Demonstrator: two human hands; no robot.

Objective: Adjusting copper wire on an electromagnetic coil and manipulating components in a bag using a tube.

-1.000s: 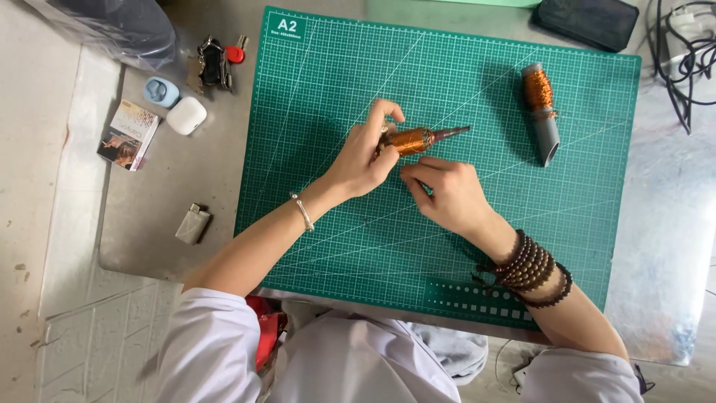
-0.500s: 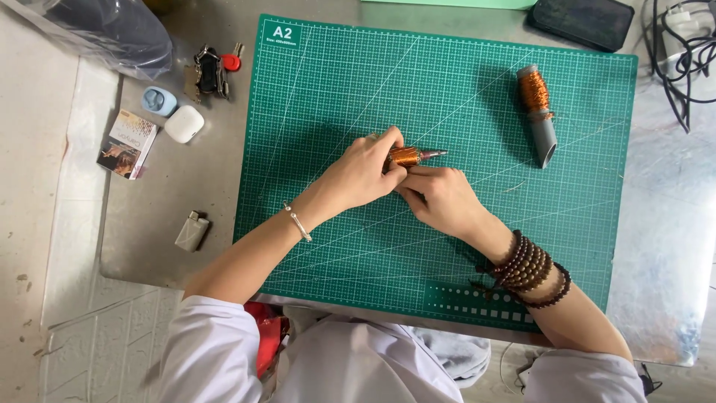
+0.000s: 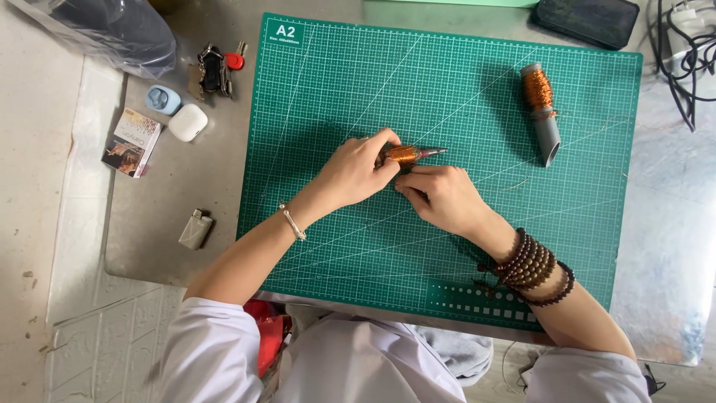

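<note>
Two hands are working at the middle of the green cutting mat (image 3: 447, 246), which is lying on the grey metal surface (image 3: 664, 246). Left hand (image 3: 356, 173) is gripping the small copper-wound rod (image 3: 409, 154), fingers (image 3: 385, 139) curled and pinching around its left end. Right hand (image 3: 441, 196) is sitting just below the rod, fingers pressed together and touching its underside; can't tell whether they are actually pinching wire. Rod is lying roughly level, its dark pointed tip (image 3: 437, 151) sticking out to the right past both hands. Left wrist is wearing a thin silver bracelet (image 3: 292, 222); right wrist is carrying several loops of dark wooden beads (image 3: 531, 265).

Well apart, toward the mat's upper right, a grey tube wrapped with copper wire (image 3: 542, 108) is lying on its side. Off the mat to the left: a bunch of keys (image 3: 212, 69), a light blue case (image 3: 162, 99) just beside a white case (image 3: 187, 122), a small printed card box (image 3: 132, 142), a grey lighter (image 3: 195, 229). A dark phone (image 3: 589, 20) is sitting at the top edge, black cables (image 3: 682, 45) at top right.
</note>
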